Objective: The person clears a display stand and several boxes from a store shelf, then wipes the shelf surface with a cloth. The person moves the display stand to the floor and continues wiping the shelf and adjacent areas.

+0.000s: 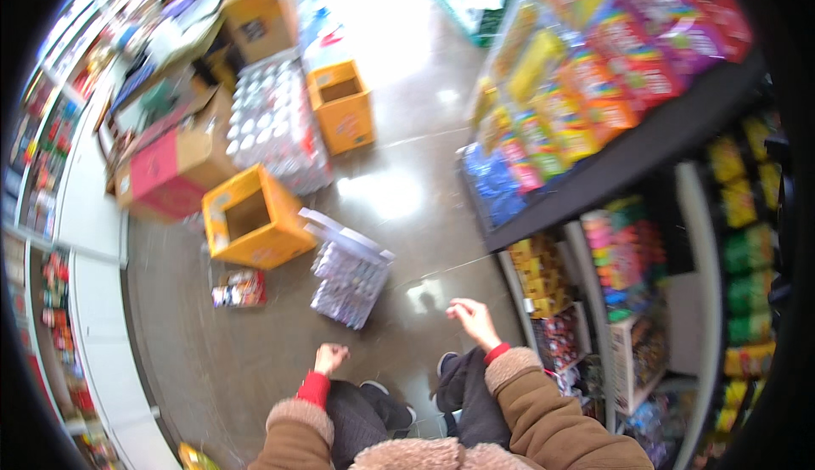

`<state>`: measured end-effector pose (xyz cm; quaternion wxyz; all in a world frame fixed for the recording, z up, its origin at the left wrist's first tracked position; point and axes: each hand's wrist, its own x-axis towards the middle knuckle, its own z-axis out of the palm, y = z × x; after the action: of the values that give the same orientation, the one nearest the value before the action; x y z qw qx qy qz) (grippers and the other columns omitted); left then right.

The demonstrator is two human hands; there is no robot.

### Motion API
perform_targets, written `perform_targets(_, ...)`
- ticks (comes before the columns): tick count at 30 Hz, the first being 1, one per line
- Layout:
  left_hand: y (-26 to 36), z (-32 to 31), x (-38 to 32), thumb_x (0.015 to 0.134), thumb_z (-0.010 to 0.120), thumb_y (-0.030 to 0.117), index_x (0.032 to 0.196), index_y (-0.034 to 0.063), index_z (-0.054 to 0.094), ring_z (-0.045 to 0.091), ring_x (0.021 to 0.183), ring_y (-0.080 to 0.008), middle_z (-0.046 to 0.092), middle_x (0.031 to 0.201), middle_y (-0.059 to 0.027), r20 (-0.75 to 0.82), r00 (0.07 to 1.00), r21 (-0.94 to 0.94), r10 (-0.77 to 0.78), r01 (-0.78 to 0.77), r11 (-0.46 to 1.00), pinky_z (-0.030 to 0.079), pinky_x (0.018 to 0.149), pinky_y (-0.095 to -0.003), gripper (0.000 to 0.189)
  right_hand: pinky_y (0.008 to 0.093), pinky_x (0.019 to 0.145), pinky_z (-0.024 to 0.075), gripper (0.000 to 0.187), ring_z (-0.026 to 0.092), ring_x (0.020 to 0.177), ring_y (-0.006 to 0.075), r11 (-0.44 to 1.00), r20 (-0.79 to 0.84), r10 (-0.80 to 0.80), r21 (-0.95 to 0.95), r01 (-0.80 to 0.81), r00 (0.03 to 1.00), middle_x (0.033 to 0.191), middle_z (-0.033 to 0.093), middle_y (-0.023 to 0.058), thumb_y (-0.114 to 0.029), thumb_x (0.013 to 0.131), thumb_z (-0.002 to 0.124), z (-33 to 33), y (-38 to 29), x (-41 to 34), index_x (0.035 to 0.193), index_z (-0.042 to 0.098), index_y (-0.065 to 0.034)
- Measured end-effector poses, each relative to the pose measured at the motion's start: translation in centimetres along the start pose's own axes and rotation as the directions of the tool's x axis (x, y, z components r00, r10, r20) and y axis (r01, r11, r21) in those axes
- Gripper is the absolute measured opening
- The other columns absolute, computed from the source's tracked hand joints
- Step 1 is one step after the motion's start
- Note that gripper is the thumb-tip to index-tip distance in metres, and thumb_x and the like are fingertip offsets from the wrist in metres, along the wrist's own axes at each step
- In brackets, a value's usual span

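My left hand is over my left knee with its fingers curled; whether it holds anything small cannot be made out. To the right, my right hand is raised over the floor, fingers bent and partly apart, and nothing shows in it. Ahead, between the hands, a pack of many small pale, capped items lies on the floor with a white strip of card along its far edge. Left of it is a small tray of snack packets. Just beyond stands an open-topped orange box.
Beyond are a pink and brown carton, wrapped bottles and a second orange box. A black-edged display of candy bags stands right, with stocked shelves under it. White cabinets line the left.
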<state>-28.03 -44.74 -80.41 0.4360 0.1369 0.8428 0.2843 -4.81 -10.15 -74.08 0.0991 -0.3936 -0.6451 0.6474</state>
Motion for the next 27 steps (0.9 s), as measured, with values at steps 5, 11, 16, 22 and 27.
perform_targets(5,14.5,2.2,-10.0,0.088,0.069,0.037,0.078,0.0053,0.078,0.062,0.061,-0.0097,0.07,0.064,-0.0032,0.285,0.956,0.04,0.066,-0.08,0.996,0.052,0.064,-0.0315,0.034,0.03,0.08,0.056,0.03,0.071,0.086,0.0154,0.994,-0.194,0.087,-0.042,-0.097,0.977,0.093,0.075,0.0109,-0.023,0.101,0.056,-5.6,-10.9,-10.9,0.112,0.07,0.0013)
perform_targets(11,30.4,4.7,-18.9,0.091,0.069,0.038,0.091,-0.0007,0.077,0.061,0.064,-0.0068,0.071,0.066,-0.0034,0.533,0.761,-0.026,0.371,-0.423,0.906,0.051,0.066,-0.0277,0.039,0.0311,0.084,0.0544,0.032,0.071,0.092,0.0172,0.998,-0.375,0.018,-0.046,-0.038,0.927,0.101,0.074,0.0125,-0.02,0.101,0.054,-11.8,-25.3,-23.2,0.124,0.063,0.0)
perform_targets(16,37.8,3.4,-21.3,0.091,0.065,0.035,0.08,0.0039,0.077,0.071,0.089,-0.0304,0.073,0.098,-0.0163,0.661,0.529,0.084,0.533,-0.757,0.647,0.054,0.081,-0.0377,0.035,0.0294,0.081,0.0555,0.029,0.071,0.093,0.0139,0.983,-0.662,-0.154,-0.178,0.045,0.734,0.104,0.074,0.0111,-0.017,0.099,0.06,-15.6,-36.7,-37.2,0.126,0.065,-0.0061)
perform_targets(22,38.3,0.0,-21.8,0.087,0.069,0.027,0.085,-0.001,0.075,0.071,0.068,-0.0251,0.071,0.073,-0.0186,0.687,0.421,0.074,0.592,-0.851,0.519,0.055,0.069,-0.0358,0.029,0.0293,0.08,0.0568,0.023,0.07,0.089,0.0154,0.889,-0.868,-0.434,-0.457,-0.042,0.241,0.104,0.073,0.011,-0.009,0.095,0.064,-18.6,-48.0,-58.9,0.116,0.068,0.0003)
perform_targets(27,35.0,-1.9,-20.5,0.088,0.068,0.03,0.085,0.0033,0.077,0.07,0.068,-0.0187,0.072,0.071,-0.0137,0.719,0.454,0.133,0.526,-0.833,0.537,0.054,0.067,-0.0345,0.029,0.0342,0.088,0.0547,0.019,0.07,0.097,0.024,0.589,-0.649,-0.75,-0.564,-0.578,-0.131,0.108,0.072,0.0145,-0.007,0.09,0.067,-27.0,-54.0,-73.9,0.108,0.071,0.0001)
